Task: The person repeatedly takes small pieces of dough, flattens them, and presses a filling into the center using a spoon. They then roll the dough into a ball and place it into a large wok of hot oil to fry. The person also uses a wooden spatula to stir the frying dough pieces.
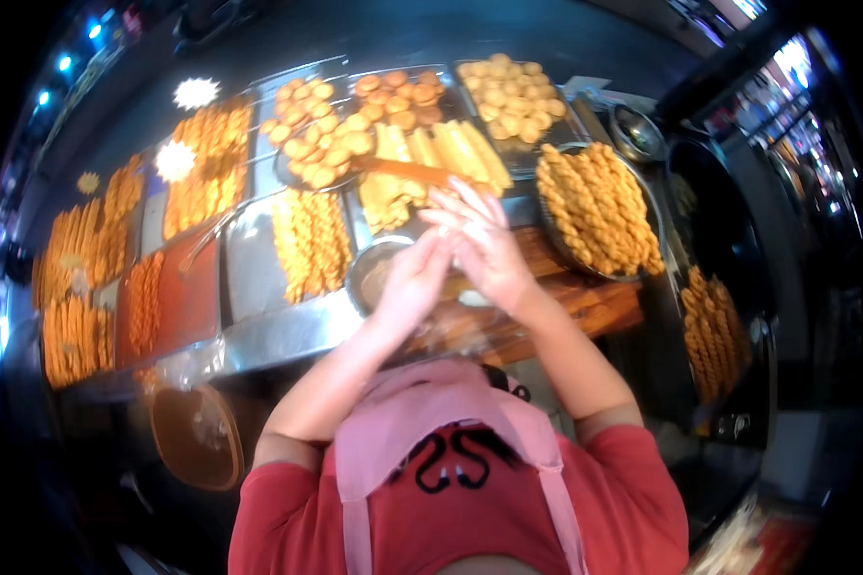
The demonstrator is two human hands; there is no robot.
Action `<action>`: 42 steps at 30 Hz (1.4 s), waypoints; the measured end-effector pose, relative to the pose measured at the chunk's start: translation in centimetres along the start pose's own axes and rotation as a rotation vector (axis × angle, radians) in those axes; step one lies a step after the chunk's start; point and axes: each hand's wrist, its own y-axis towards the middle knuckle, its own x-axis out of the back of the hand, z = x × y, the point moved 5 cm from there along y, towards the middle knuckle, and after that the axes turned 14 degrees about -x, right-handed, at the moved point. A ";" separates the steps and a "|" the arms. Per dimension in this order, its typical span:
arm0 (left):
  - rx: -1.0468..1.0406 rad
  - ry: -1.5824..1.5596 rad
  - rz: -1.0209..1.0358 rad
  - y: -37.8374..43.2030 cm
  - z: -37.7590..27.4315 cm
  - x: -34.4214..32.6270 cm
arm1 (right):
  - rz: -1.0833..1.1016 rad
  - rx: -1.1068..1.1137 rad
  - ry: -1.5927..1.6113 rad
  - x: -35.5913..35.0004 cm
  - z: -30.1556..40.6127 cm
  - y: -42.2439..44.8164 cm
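Observation:
My left hand [418, 272] and my right hand [487, 253] meet above the wooden board [590, 305]. The fingers of the right hand are spread, and the left fingers touch its palm. Motion blur hides whether anything lies between them. Beneath my hands, a small white piece [475, 297], perhaps dough, rests on the board. Just left of the left hand stands a metal bowl [356, 277] with brownish contents, partly covered by that hand. Beyond my fingertips a wooden handle [410, 170] lies across pale fried sticks [467, 151].
Right of the board, a round pan holds fried dough twists [600, 208]. Trays of round fried balls [514, 97] stand at the back. Further left are more twists [311, 244] and a reddish tray [187, 295]. A brown bin [195, 438] sits below the counter's metal edge [280, 338].

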 end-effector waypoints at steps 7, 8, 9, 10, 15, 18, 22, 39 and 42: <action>0.197 -0.509 -0.202 0.6 0.4 -3.7 | -0.288 -0.297 0.881 -0.3 -3.1 -0.8; 0.108 -0.550 -0.169 1.3 0.4 -4.1 | -0.436 -0.221 0.747 0.5 -3.3 -0.8; 0.170 -0.491 -0.257 1.7 0.5 -4.1 | -0.574 -0.151 0.613 1.0 -3.7 -0.8; 0.159 -0.423 -0.160 1.8 1.0 -4.1 | -0.565 -0.078 0.528 1.5 -4.2 -0.7; 0.256 -0.433 -0.048 2.1 1.7 -5.4 | -0.141 -0.347 0.860 0.3 -6.8 -1.7; 0.272 -0.364 -0.133 1.6 2.3 -6.7 | -0.119 -0.413 0.986 0.2 -7.8 -1.9; 0.226 -0.229 -0.068 2.4 2.1 -6.9 | -0.229 -0.128 0.917 3.3 -7.5 -2.0; 0.331 -0.436 -0.208 6.9 1.6 -9.6 | 0.052 -0.175 0.905 5.0 -7.4 -1.4; -0.242 -0.005 -0.285 6.9 -1.5 -11.7 | -0.262 0.092 0.781 5.8 -5.6 -2.9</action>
